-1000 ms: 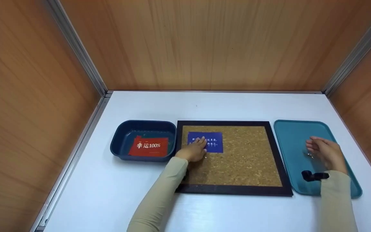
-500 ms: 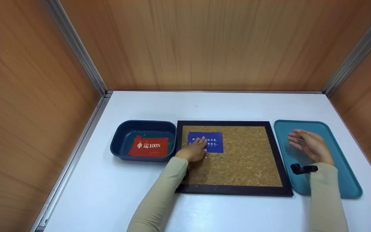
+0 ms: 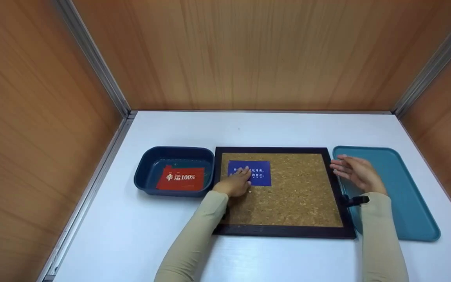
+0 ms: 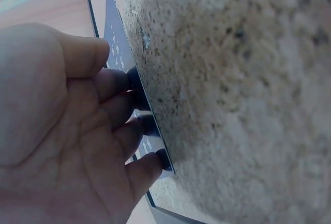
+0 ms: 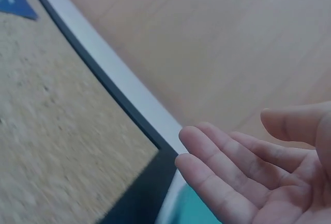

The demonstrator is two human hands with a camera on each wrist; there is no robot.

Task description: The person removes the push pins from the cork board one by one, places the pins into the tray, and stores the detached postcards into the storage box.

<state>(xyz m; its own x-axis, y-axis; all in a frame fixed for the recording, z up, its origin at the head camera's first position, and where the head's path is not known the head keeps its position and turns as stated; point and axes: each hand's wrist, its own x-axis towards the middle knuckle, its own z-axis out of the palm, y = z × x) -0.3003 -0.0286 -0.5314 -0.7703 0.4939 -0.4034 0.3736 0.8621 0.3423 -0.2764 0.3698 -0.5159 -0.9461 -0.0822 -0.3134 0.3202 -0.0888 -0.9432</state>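
Note:
A blue card (image 3: 262,178) with white writing lies on the upper left of a dark-framed cork board (image 3: 294,203). My left hand (image 3: 233,185) rests on this card, its fingertips touching the lower part. In the left wrist view the fingers (image 4: 121,110) lean on the card's face, with the thumb alongside. My right hand (image 3: 360,174) hovers where the board's right frame meets a teal tray (image 3: 409,211). In the right wrist view its fingers (image 5: 222,167) are loosely extended and the thumb stands apart; I see nothing held between them.
Left of the board stands a dark blue bin (image 3: 143,184) with red cards (image 3: 182,178) in it. The white table (image 3: 131,243) is bounded by wood-grain panels (image 3: 249,55) at the back and both sides.
My right hand has moved left from over the tray to the board's right edge. Small shiny bits seen below it on the tray earlier no longer show. The left hand has stayed put.

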